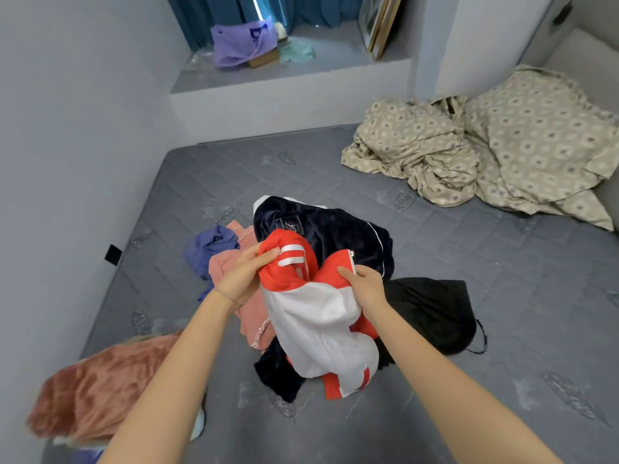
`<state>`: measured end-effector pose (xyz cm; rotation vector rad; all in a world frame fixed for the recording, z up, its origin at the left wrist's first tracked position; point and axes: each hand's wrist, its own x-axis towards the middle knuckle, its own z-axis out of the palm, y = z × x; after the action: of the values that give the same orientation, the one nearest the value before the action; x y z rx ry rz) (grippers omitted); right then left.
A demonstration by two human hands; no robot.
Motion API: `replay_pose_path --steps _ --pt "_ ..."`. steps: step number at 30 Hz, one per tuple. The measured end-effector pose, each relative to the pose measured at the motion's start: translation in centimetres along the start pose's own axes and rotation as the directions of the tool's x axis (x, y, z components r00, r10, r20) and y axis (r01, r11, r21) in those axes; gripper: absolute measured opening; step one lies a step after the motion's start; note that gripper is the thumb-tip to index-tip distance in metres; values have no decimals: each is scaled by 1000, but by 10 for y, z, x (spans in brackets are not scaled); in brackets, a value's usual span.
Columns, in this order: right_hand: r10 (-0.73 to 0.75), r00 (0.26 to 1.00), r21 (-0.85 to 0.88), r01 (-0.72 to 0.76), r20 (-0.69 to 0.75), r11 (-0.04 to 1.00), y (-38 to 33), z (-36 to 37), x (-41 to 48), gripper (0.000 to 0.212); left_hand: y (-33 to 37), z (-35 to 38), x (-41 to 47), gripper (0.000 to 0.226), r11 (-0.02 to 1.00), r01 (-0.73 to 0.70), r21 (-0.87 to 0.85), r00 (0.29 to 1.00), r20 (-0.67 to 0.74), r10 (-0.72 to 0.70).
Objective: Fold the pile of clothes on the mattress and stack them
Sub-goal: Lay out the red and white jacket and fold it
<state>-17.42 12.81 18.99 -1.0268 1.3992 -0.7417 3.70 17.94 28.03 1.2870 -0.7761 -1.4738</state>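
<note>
Five garments, unfolded, heaped mid-mattress [502, 329].

1. Jacket [318, 323], red and white, with a zip [351, 261]. It is lifted off the heap and bunched, its lower part hanging to the mattress on the near side. Left hand [246, 277] grips the red upper part beside the white stripes, fingers curled over the cloth. Right hand [366, 289] pinches the red edge just beside the zip. Judged light, thin and probably slippery, likely to slide out of a crease. Best taken at both shoulders, shaken flat, then pressed at each fold.
2. Navy garment [335, 229], plush, white piping. It lies under and beyond the jacket. Judged soft, heavier and bulky once folded.
3. Pink top [227, 266], left of the jacket, partly under the left wrist. Judged limp and light.
4. Blue garment [209, 246], far left of the heap, touching the pink top, crumpled.
5. Black garment [432, 309], right of the heap, near the right wrist, with a cord trailing at its right edge.

Other items:
- Fleece [100, 386], rust-coloured, near left. Whether it is folded cannot be told.
- Bedding [469, 155], patterned, rumpled, far right.
- Bag [241, 43], purple, on the far ledge.

Folding is judged barely begun.
</note>
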Motion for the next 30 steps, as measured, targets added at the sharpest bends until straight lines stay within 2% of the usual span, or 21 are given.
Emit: replay_pose_path --steps 3,6,7,8,10,11,12,13,14,15,16,17,18,19,22,24,26,28,30 --pt "-96 995 91 96 -6 991 -33 6 -10 40 -15 -18 -1 11 990 55 131 990 -135 -38" --pt "-194 981 159 191 3 969 -66 12 -18 36 -28 -31 2 14 975 125 186 958 -277 -69" --pt "-223 975 169 218 13 961 -77 13 -23 34 -31 -35 3 15 948 159 276 937 -344 -57" --pt "-255 967 173 247 23 953 -86 15 -27 34 -31 -37 2 13 886 199 419 910 -415 -8" --pt "-317 947 165 305 53 938 -101 18 -37 37 -28 -36 0 21 691 206 693 846 -481 230" --pt "-350 934 159 335 70 929 -108 18 -43 41 -23 -30 -2 22 626 157 764 800 -470 373" --pt "-387 918 150 372 84 916 -114 20 -48 45 -13 -19 -6 20 613 93 784 780 -441 445" --pt "-418 903 136 403 98 905 -121 23 -52 47 1 -8 -9 20 634 9 773 795 -391 465" --pt "-445 888 123 432 113 893 -127 25 -56 48 16 5 -12 23 701 -22 713 854 -351 385" --pt "-466 876 112 454 126 884 -132 29 -60 47 29 20 -16 29 788 -11 615 924 -295 244" --pt "-484 865 107 473 135 875 -137 32 -63 47 40 32 -22 43 866 45 498 965 -245 91" --pt "-493 859 100 483 140 870 -141 34 -65 46 46 39 -22 54 893 105 438 978 -207 -14" --pt "-495 857 93 487 141 869 -143 35 -66 43 49 44 -24 62 895 121 429 980 -192 -40" --pt "-489 861 85 482 140 872 -144 36 -66 41 49 44 -28 64 897 105 429 987 -157 -41" --pt "-459 880 63 454 126 889 -139 34 -65 34 39 56 -25 41 905 93 415 995 -74 -69" --pt "-426 896 48 423 123 905 -133 28 -65 31 27 47 -21 31 944 34 327 999 -1 -36" --pt "-398 910 80 391 116 917 -124 16 -64 32 21 31 -15 21 983 0 183 998 -56 10" --pt "-352 934 151 340 67 928 -113 2 -62 19 22 20 -16 16 990 -34 139 996 -77 45" --pt "-284 959 164 280 2 946 -99 -10 -55 22 29 13 -20 17 991 -60 122 996 -53 67"
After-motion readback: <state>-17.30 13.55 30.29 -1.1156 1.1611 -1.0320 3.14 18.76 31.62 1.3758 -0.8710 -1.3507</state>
